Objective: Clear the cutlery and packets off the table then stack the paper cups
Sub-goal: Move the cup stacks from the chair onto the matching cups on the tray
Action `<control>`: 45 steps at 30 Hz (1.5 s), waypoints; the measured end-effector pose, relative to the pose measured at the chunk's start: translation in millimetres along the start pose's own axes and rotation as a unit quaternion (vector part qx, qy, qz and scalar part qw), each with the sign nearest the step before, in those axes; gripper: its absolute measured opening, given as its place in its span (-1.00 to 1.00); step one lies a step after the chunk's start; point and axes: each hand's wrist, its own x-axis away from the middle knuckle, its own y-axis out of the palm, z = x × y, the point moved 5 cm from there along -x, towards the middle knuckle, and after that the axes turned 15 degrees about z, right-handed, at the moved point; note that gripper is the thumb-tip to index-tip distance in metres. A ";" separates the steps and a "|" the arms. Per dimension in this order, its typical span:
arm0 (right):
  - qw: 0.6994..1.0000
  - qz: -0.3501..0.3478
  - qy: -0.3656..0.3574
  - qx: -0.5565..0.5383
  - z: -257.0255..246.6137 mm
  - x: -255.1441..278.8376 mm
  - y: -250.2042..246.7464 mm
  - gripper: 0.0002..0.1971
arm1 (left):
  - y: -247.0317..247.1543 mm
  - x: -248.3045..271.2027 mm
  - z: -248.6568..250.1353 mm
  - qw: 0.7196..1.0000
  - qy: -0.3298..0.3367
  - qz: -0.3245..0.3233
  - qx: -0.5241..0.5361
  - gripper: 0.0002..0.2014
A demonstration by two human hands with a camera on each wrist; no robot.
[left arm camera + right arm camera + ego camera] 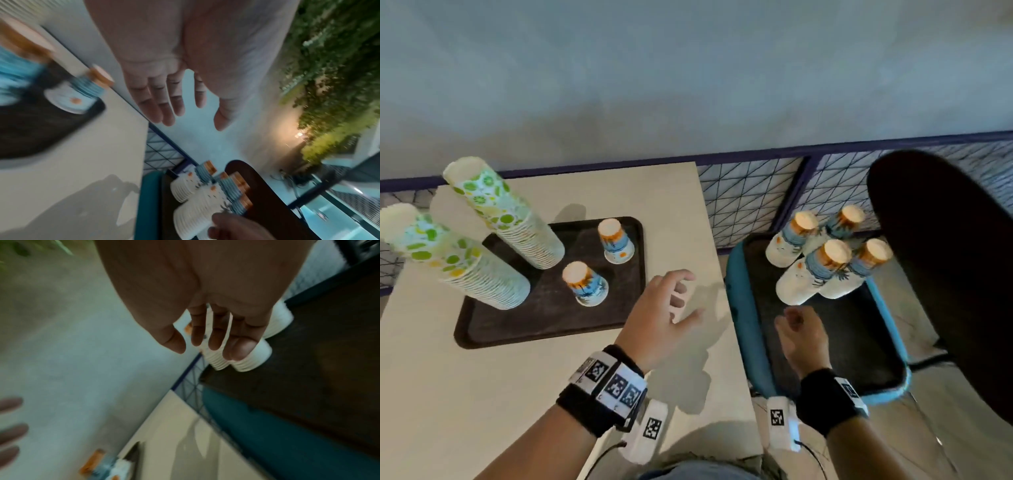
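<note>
Since no cutlery or packets show, stacking: what remains.
Hands: my left hand [667,308] and right hand [803,334] hover empty, fingers loose.
Loose cups: two upturned paper cups [585,284] on the table's dark tray [544,329], far-right corner.
Risk: tall stacks [810,274] on the chair's tray — light, ribbed, tapered — may topple if bumped.

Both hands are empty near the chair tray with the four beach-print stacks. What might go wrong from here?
1. The four beach-print stacks stand tightly clustered and leaning; the right hand reaching for one may topple its neighbours.
2. The tall lime-print stacks lean over the table tray; a knock from the left hand could tip them.
</note>
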 end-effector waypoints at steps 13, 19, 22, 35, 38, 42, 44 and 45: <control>0.993 -0.116 0.029 0.012 80.7 -98.6 5.9 -0.21 | 223.1 -81.8 127.1 0.976 0.137 -0.128 -0.108 -0.18; 0.994 -0.100 0.022 -0.032 82.7 -121.1 26.4 -0.02 | 247.9 -88.0 130.8 0.975 0.146 -0.113 -0.122 -0.44; 0.996 -0.075 0.025 -0.041 74.9 -124.8 28.4 0.05 | 242.5 -86.0 126.1 0.980 0.129 -0.101 -0.112 -0.48; 0.991 -0.078 -0.017 -0.111 49.8 -108.5 7.5 -0.17 | 217.4 -80.7 90.2 0.995 -0.020 -0.101 -0.009 -0.02; 0.979 -0.112 -0.003 -0.170 38.7 -96.0 -4.6 -0.22 | 221.3 -73.7 74.1 0.988 -0.073 -0.138 -0.012 0.06; 0.959 -0.145 -0.010 -0.243 19.0 -80.6 -19.4 -0.26 | 223.8 -65.9 69.2 0.976 -0.107 -0.183 0.055 -0.04; 0.956 -0.151 -0.019 -0.249 13.1 -75.9 -23.3 -0.26 | 224.3 -63.2 70.0 0.972 -0.109 -0.193 0.078 -0.09; 0.956 -0.155 -0.022 -0.249 10.9 -73.8 -25.7 -0.27 | 224.6 -63.0 69.7 0.971 -0.113 -0.190 0.087 -0.10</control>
